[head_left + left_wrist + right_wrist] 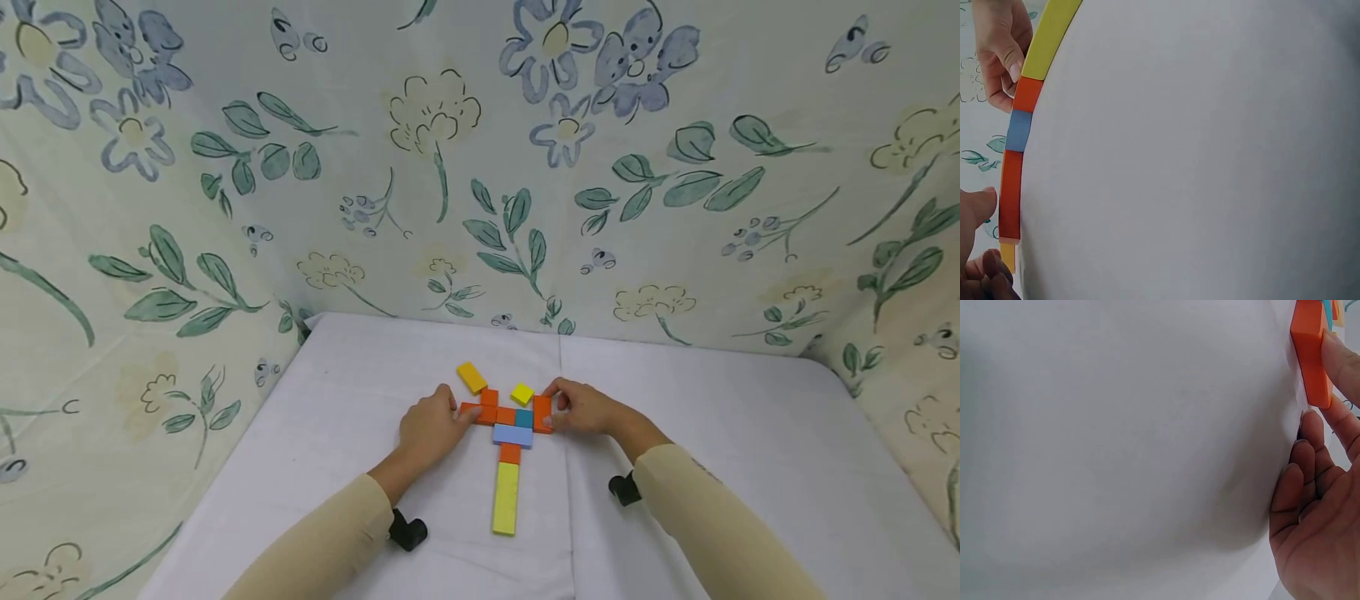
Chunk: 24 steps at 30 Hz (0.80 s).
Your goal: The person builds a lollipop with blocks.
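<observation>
Flat coloured blocks lie joined on the white cloth. My left hand [430, 429] holds the orange block at the row's left end [486, 415] between thumb and fingers; its fingertips are partly hidden. At the row's right end, my right hand [588, 407] pinches another orange block [1311, 353], thumb against its side and index finger at its end. Between them sit an orange block [506, 417] and a teal block [523, 418]. Below run a light blue block [513, 435], a small orange block [510, 453] and a long yellow block [506, 500].
A small orange block [489, 397] adjoins the row's upper left side. Beyond it lies an amber block [472, 377], and a small yellow block [522, 393] sits nearer the right hand. The white-covered table [675, 400] meets a floral cloth [450, 250] behind.
</observation>
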Available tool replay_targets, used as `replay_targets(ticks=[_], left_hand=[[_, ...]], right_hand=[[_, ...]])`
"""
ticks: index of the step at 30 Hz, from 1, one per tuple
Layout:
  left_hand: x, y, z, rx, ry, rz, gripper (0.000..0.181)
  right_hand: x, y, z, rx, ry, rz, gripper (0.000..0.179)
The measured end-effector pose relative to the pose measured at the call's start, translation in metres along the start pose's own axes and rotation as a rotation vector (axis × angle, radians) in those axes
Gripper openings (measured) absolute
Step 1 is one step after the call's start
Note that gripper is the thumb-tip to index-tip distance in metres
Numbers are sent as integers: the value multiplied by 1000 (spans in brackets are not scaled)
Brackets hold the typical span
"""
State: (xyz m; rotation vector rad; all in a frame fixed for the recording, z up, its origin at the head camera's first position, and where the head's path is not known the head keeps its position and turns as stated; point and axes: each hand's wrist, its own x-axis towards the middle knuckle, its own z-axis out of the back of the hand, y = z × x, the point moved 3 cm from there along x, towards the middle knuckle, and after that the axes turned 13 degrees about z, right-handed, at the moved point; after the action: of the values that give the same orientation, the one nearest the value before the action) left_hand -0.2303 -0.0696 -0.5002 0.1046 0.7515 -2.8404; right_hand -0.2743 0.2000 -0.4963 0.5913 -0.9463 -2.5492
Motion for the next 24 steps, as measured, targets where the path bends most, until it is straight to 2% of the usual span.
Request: replay_targets(ticks=[5, 10, 17, 24], left_hand=[[7, 3, 2, 4, 33, 43, 44], [8, 7, 5, -23, 48, 34, 36], [10, 11, 5, -45, 79, -42, 29], [5, 11, 7, -65, 169, -145, 32]], right_hand=[[-1, 2, 0, -3, -3, 0, 42], [-2, 4, -1, 4, -10, -4, 41], [-1, 1, -1, -5, -16, -5, 41], [-4, 2, -1, 8, -22, -9, 41]])
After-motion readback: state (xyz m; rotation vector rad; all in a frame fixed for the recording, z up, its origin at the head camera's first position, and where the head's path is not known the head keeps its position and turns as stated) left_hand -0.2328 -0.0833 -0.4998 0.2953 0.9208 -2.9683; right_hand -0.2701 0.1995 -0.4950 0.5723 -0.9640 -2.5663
